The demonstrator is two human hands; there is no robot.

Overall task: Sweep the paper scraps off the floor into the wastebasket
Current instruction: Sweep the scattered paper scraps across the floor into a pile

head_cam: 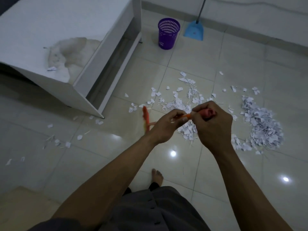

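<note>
gripping orange tool (187, 115) in left hand (164, 126) + right hand (212, 126), likely prepping | paper scraps (265, 129) heaped for scooping | purple wastebasket (168, 33), dustpan (194, 31) staged nearby

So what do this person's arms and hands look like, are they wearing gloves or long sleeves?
No gloves and no sleeves on the forearms: the left hand and right hand are bare, with no watch, ring or bracelet that I can see. Below them shows a dark grey garment with a row of small dark buttons, and one bare foot.
</note>
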